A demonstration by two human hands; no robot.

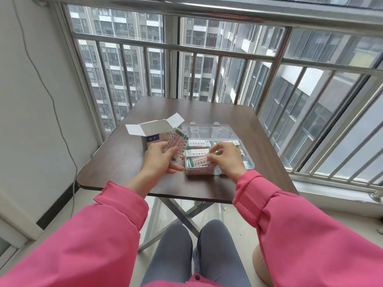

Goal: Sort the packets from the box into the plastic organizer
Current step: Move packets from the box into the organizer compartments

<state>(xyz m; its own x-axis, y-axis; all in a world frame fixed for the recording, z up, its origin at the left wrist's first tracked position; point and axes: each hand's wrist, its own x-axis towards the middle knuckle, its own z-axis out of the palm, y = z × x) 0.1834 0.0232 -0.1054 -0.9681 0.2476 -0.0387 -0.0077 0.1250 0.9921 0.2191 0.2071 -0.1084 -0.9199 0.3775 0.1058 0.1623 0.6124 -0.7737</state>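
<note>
- The left hand (159, 158) holds a stack of packets (176, 148) above the counter, just left of the plastic organizer (217, 154); thumb and fingers curl round the stack, which stands tilted with its top end leaning away from the person.
- The right hand (226, 158) hangs over the organizer's near compartments, fingers bent, its fingertips (210, 157) pinching one end of a single packet (200, 161) that lies slantwise on the packets already in the near-left compartment.
- The two hands are apart, with the organizer's left edge between them; both wrists come out of pink sleeves (116, 214).
- The counter (207, 114) is a dark brown folding top with rounded corners, on crossed metal legs (186, 216).
- It stands on a narrow balcony, hard against a steel railing (186, 48) and glazed windows; tall apartment blocks show outside. A white wall with a thin cable (51, 100) running down it is on the left.
- The box (153, 133) stands upright at the left of the organizer, behind the left hand, its white flaps folded open; what is inside cannot be seen.
- The organizer is clear, its lid (207, 131) laid back flat on the counter behind it. Its compartments hold white and green packets lying flat, and the right ones are partly hidden by the right hand.
</note>
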